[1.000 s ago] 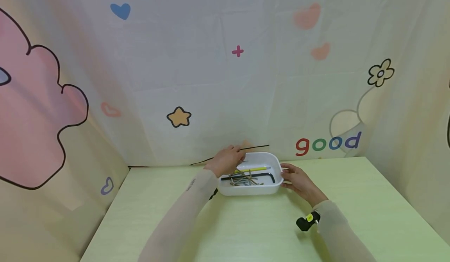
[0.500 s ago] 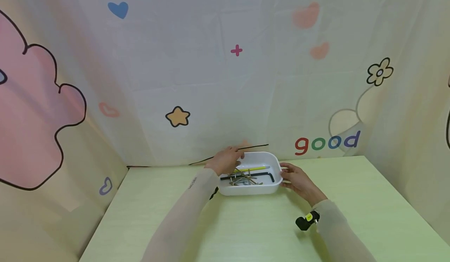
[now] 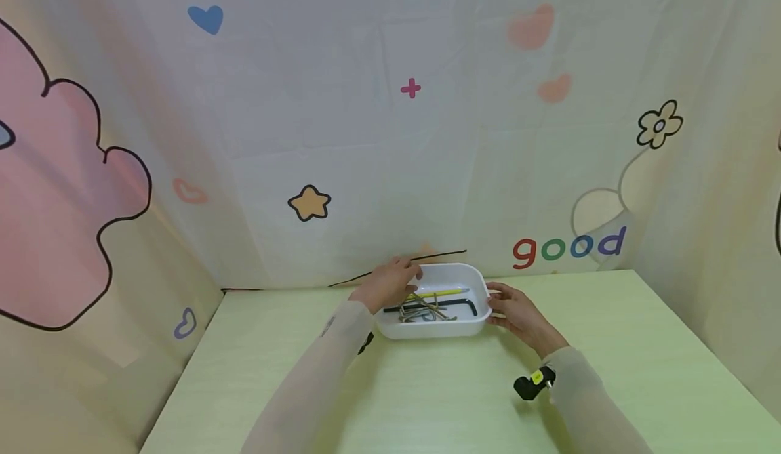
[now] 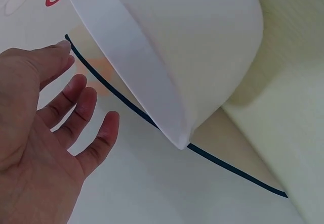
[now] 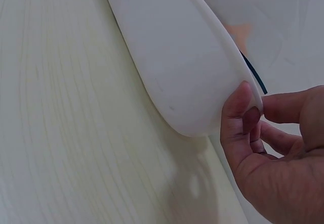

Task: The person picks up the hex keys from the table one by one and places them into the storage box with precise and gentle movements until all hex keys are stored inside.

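Note:
A white plastic tray (image 3: 436,331) stands at the table's back edge. In it lie a black L-shaped hex key (image 3: 456,302), a slim yellow pencil-like stick (image 3: 442,293) and a tangle of thin metal pieces (image 3: 425,313) resembling long nails or screws. My right hand (image 3: 521,315) pinches the tray's right end; the right wrist view shows thumb and fingers (image 5: 237,102) on its rim. Over the tray's left end hovers my left hand (image 3: 387,284), hiding that corner. Its fingers (image 4: 104,138) are loosely bent, hold nothing and stay apart from the tray in the left wrist view.
A pale yellow-green table (image 3: 439,393) extends toward me. Right behind the tray hangs a printed cloth (image 3: 366,135), with more cloth on both sides. A small black device (image 3: 533,383) is strapped at the right wrist.
My left hand has shifted slightly left and down over the tray's left end. The right hand, the tray and its contents look unmoved.

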`<state>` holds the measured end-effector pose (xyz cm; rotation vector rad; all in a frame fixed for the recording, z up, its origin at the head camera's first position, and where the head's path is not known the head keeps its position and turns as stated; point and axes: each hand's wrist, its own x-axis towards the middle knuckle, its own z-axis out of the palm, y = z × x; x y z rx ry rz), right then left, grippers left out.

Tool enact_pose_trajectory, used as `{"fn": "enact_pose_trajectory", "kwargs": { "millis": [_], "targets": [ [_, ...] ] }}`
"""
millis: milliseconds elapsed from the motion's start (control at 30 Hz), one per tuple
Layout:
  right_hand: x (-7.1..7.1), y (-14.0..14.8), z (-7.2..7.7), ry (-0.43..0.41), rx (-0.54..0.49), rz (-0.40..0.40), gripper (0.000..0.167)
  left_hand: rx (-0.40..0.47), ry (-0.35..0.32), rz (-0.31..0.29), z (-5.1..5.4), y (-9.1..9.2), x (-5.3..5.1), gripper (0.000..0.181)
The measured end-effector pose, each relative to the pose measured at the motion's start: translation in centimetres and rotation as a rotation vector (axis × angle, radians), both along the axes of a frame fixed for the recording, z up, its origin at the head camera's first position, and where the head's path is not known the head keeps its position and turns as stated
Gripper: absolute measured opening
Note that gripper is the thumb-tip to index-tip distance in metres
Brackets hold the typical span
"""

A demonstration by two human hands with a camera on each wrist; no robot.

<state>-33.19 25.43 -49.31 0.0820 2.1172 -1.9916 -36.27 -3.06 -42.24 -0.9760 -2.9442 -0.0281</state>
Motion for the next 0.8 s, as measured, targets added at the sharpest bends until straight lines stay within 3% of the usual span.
{"fn": "enact_pose_trajectory", "kwargs": {
  "millis": [367, 600, 800],
  "targets": [
    [0.6, 0.9, -0.2, -0.003, -0.002, 0.003, 0.049, 0.025, 0.074, -0.022, -0.4, 0.0, 1.1, 0.03],
    [0.8, 0.9, -0.3, -0.024, 0.006, -0.017, 0.051, 0.072, 0.085, 0.01, -0.6, -0.7, 1.7, 0.031],
    [1.4, 1.1, 0.0, 0.037, 0.143, -0.082, 0.052, 0.101, 0.127, 0.033, -0.9, -1.6, 2.4, 0.034]
  ]
}}
